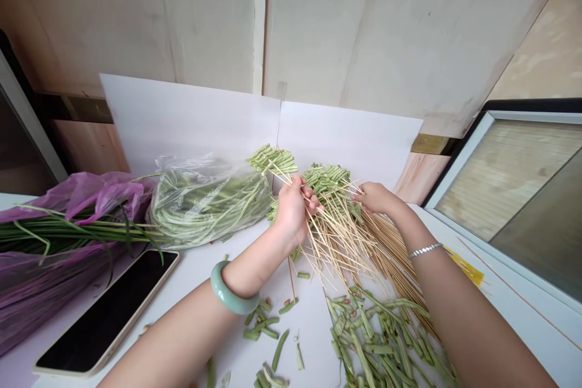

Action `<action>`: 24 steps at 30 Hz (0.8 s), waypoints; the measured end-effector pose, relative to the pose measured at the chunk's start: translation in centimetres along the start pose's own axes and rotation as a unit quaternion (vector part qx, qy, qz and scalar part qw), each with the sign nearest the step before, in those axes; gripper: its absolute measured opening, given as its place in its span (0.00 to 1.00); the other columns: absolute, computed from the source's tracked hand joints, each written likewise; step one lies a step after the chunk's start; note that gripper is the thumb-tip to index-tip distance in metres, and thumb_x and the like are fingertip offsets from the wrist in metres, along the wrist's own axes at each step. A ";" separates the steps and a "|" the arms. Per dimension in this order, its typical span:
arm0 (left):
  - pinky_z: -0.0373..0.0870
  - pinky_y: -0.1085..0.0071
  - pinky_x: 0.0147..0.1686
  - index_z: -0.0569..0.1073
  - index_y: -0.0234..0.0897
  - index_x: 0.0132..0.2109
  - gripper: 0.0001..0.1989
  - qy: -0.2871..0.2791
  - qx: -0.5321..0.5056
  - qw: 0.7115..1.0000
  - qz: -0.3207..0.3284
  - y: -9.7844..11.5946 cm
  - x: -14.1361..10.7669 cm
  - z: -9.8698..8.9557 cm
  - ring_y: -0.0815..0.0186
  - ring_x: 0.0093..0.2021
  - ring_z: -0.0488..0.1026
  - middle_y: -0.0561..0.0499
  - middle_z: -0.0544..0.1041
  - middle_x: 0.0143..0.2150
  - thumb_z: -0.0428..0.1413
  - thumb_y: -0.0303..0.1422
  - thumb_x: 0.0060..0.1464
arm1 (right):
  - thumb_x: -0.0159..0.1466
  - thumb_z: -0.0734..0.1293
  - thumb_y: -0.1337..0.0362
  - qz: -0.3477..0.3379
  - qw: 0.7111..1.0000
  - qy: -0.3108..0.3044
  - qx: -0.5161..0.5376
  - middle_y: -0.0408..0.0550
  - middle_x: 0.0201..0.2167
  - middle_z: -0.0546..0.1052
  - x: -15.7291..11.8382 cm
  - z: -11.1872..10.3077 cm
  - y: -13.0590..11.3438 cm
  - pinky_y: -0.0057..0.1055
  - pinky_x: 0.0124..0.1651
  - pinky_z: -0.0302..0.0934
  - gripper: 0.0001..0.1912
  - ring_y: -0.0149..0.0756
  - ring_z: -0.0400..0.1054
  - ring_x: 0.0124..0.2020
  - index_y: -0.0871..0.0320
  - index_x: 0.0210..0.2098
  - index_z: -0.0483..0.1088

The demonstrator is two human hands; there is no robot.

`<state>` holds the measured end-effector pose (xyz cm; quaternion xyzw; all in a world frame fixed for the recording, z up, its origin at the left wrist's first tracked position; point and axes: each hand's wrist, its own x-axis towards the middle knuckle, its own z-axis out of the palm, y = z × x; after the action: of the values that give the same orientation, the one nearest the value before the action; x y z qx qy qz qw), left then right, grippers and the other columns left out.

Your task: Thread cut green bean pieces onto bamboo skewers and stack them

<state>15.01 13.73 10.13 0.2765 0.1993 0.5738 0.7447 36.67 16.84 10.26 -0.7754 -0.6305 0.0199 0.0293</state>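
My left hand [293,209] is closed round the bare ends of bamboo skewers. Rows of cut long bean pieces [273,159] are threaded on their far ends and held up near the white board. To the right, my right hand [375,199] pinches thin skewer ends with its fingertips, at the edge of a pile. In that pile, more skewered bean pieces [328,179] lie at the back, and their bare sticks [339,236] fan toward me. Plain bamboo skewers [395,254] lie in a bundle under my right wrist.
Loose bean pieces [377,339] lie heaped in front, with scattered bits [264,321] to their left. A clear bag of long beans [204,203], a purple bag [104,194] with green stalks and a phone [109,312] are at left. White boards [195,121] stand behind.
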 end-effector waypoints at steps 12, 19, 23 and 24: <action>0.62 0.76 0.20 0.58 0.38 0.31 0.13 0.011 -0.048 0.999 0.008 0.5 1.6 0.4 0.75 0.13 0.54 0.61 0.56 0.19 0.41 0.32 0.66 | 0.67 0.62 0.57 0.023 0.988 0.139 0.069 0.45 0.34 0.75 -2.5 0.4 0.5 0.35 0.38 0.67 0.13 0.32 0.70 0.33 0.61 0.38 0.71; 0.62 0.75 0.18 0.58 0.37 0.30 0.13 0.022 -0.047 0.999 -0.011 -0.4 2.6 -0.4 0.75 0.13 0.54 0.61 0.56 0.18 0.41 0.30 0.65 | 0.67 0.62 0.56 0.070 0.961 0.210 0.168 0.40 0.27 0.73 -3.2 -0.2 0.6 0.29 0.30 0.65 0.15 0.28 0.68 0.26 0.62 0.33 0.70; 0.63 0.74 0.18 0.59 0.37 0.29 0.13 0.027 -0.049 0.998 -0.012 -0.5 2.6 -0.5 0.75 0.13 0.54 0.61 0.56 0.17 0.42 0.29 0.64 | 0.69 0.59 0.56 0.081 0.942 0.252 0.206 0.41 0.27 0.71 -3.3 -0.2 0.7 0.27 0.27 0.63 0.15 0.27 0.66 0.24 0.62 0.37 0.69; 0.63 0.74 0.18 0.59 0.37 0.29 0.13 0.026 -0.051 0.998 -0.011 -0.5 2.6 -0.5 0.74 0.13 0.54 0.61 0.56 0.17 0.42 0.29 0.64 | 0.69 0.58 0.55 0.082 0.940 0.255 0.210 0.41 0.27 0.71 -3.3 -0.2 0.6 0.27 0.26 0.63 0.16 0.26 0.66 0.23 0.62 0.38 0.69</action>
<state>15.79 16.23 9.47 0.2213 0.1922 0.5818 0.7586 36.61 13.49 10.38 -0.7795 -0.5180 -0.0442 0.3494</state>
